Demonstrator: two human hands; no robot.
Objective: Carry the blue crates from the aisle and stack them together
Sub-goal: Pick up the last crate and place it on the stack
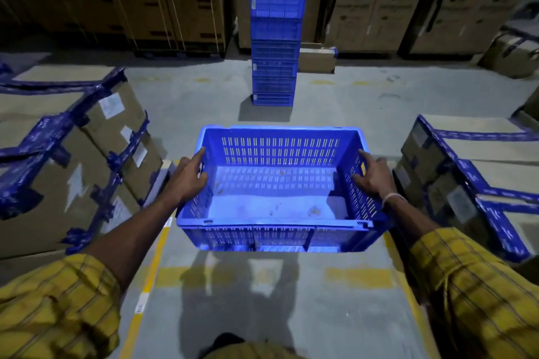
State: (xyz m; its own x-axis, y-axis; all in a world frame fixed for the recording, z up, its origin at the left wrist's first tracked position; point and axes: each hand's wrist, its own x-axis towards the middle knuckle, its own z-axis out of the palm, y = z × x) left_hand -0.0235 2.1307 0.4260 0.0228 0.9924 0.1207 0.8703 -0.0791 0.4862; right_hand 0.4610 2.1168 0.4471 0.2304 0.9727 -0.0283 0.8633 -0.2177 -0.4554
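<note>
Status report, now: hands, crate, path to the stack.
Left hand and right hand grip the side walls of the blue crate, held off the floor. Crate empty. Stack of blue crates straight ahead. Floor between shows no obstacle; taped boxes flank the aisle.

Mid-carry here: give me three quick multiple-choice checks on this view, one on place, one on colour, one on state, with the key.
1. Where is the stack of blue crates?
A. Ahead, on the floor
B. On the left cartons
C. Behind the person

2. What colour is the tape on the side cartons?
A. Red
B. Blue
C. White

3. How is the carried crate held?
A. Left hand only
B. Resting on the floor
C. Both hands at its side walls

Key: 1 A, it stands beyond the crate; 2 B, blue bands wrap them; 3 C, left hand and right hand grip opposite sides.
</note>
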